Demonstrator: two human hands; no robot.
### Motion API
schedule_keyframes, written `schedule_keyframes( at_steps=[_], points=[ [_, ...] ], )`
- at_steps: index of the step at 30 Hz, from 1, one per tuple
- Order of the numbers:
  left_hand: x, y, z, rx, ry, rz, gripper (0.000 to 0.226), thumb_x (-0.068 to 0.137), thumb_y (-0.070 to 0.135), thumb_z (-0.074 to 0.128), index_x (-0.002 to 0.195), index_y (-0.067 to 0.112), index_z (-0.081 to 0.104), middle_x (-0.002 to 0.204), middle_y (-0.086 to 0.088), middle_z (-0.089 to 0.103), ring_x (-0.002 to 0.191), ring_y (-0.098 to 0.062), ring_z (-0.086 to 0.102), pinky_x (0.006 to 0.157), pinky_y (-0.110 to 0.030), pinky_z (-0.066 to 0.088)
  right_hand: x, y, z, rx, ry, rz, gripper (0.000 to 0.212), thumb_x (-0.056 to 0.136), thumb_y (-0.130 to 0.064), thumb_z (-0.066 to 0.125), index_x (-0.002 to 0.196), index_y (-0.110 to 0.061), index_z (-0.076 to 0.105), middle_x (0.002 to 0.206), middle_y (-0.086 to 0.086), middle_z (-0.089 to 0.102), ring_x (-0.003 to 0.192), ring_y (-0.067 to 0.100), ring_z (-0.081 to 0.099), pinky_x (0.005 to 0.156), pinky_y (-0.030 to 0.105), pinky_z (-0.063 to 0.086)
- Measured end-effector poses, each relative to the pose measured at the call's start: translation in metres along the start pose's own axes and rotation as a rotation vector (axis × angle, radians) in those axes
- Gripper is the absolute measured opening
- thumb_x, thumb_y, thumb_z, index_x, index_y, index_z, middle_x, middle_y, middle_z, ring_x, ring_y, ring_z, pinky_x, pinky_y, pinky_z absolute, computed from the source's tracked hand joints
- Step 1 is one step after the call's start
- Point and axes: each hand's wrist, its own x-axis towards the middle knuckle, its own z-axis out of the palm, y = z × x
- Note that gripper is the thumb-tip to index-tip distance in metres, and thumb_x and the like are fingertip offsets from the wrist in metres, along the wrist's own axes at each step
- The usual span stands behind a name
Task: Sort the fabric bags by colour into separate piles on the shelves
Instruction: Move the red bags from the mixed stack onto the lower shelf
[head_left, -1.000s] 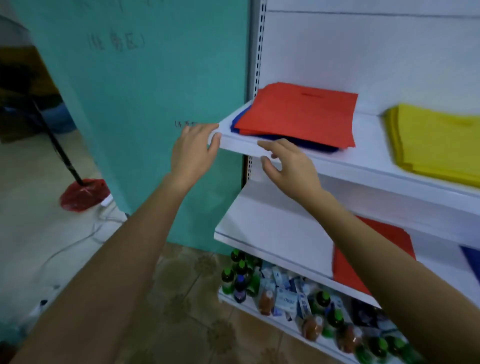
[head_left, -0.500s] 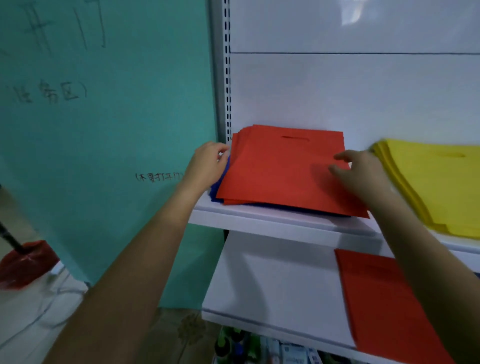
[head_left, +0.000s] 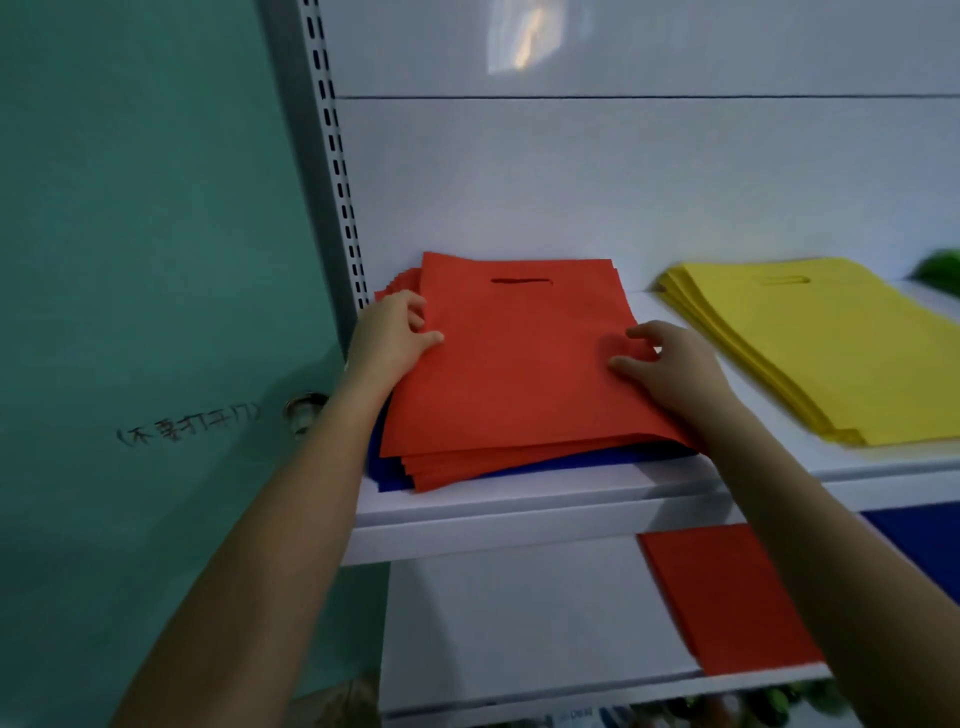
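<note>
Both hands have been drawn inward onto the red bags, stacked over blue bags at the left end of the upper shelf, handle slot far. The left edge is gripped by the left hand; the right hand is set bent-fingered on top, right side, grasp not discernible. Yellow bags lie close on the right.

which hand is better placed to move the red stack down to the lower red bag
Right, likely: the right hand sits at the right edge of the red stack, just above the red bag on the lower shelf; the left hand holds the far edge.
</note>
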Motion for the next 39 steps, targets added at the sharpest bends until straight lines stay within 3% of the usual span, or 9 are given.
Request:
schedule_keyframes(
  at_steps=[4,7,10,14,17,24,29,34,39],
  points=[
    [0.0,-0.002,0.002,-0.051,0.061,0.087,0.035,0.085,0.009,0.062,0.119,0.01,0.056,0.092,0.0,0.065,0.082,-0.009,0.054,0.077,-0.023,0.041,-0.006,0.002,0.005,0.032,0.086,-0.037,0.044,0.081,-0.025,0.069,0.121,-0.014,0.058,0.119,0.015,0.058,0.11,0.032,0.051,0.099,0.043,0.036],
    [-0.003,-0.004,0.002,-0.084,0.089,0.121,0.027,0.087,0.006,0.058,0.114,0.008,0.055,0.087,0.002,0.058,0.081,-0.013,0.054,0.076,-0.024,0.041,-0.01,0.0,0.003,0.02,0.127,-0.071,0.047,0.08,-0.023,0.07,0.125,-0.017,0.055,0.122,0.015,0.052,0.112,0.029,0.05,0.097,0.035,0.036],
    [-0.006,-0.003,0.002,-0.08,0.099,0.152,0.02,0.089,0.003,0.053,0.108,0.007,0.058,0.099,-0.001,0.06,0.088,-0.013,0.054,0.079,-0.02,0.04,-0.013,-0.003,0.001,0.06,0.128,-0.067,0.045,0.08,-0.02,0.07,0.123,-0.018,0.057,0.124,0.015,0.047,0.109,0.026,0.05,0.088,0.023,0.033],
    [-0.01,0.001,0.003,-0.04,0.058,0.171,0.029,0.093,0.002,0.045,0.118,0.003,0.059,0.122,-0.011,0.06,0.113,-0.021,0.054,0.094,-0.021,0.036,-0.011,-0.007,-0.01,0.053,0.051,-0.007,0.043,0.079,-0.02,0.072,0.12,-0.018,0.06,0.125,0.015,0.053,0.11,0.026,0.051,0.081,0.026,0.035],
    [-0.015,0.004,-0.004,-0.055,0.082,0.232,0.032,0.093,0.0,0.044,0.121,0.002,0.058,0.124,-0.014,0.057,0.117,-0.024,0.051,0.099,-0.024,0.034,-0.019,-0.013,-0.025,0.079,0.053,0.045,0.042,0.08,-0.014,0.071,0.12,-0.02,0.06,0.131,0.011,0.051,0.116,0.024,0.05,0.08,0.023,0.034],
    [-0.037,0.036,-0.032,-0.197,0.113,0.438,0.036,0.089,0.003,0.053,0.125,0.008,0.056,0.12,-0.006,0.058,0.095,-0.008,0.049,0.087,-0.013,0.036,-0.081,-0.012,-0.055,0.465,0.207,0.08,0.035,0.078,0.001,0.066,0.099,-0.026,0.063,0.106,0.01,0.062,0.075,0.013,0.057,0.066,0.025,0.047],
    [-0.065,0.068,-0.029,-0.278,0.065,0.541,0.038,0.086,0.004,0.059,0.124,0.01,0.057,0.12,-0.006,0.059,0.09,-0.008,0.051,0.083,-0.014,0.041,-0.141,0.008,-0.074,0.615,0.284,0.199,0.027,0.081,-0.001,0.066,0.096,-0.023,0.064,0.093,0.001,0.06,0.08,0.013,0.06,0.074,0.027,0.053],
    [-0.114,0.112,0.008,-0.368,-0.047,0.626,0.038,0.082,-0.001,0.06,0.12,0.007,0.06,0.121,-0.005,0.058,0.09,-0.008,0.052,0.073,0.003,0.038,-0.202,0.053,-0.093,0.55,0.382,0.26,0.028,0.082,-0.006,0.066,0.086,-0.034,0.066,0.09,-0.002,0.063,0.09,0.018,0.061,0.076,0.028,0.053],
    [-0.178,0.155,0.061,-0.449,-0.163,0.636,0.038,0.082,-0.002,0.061,0.119,0.008,0.061,0.114,0.004,0.056,0.09,-0.008,0.053,0.077,-0.008,0.041,-0.258,0.115,-0.116,0.583,0.421,0.386,0.029,0.086,-0.002,0.061,0.091,-0.031,0.066,0.09,-0.007,0.064,0.077,0.003,0.062,0.066,0.018,0.053]
  ],
)
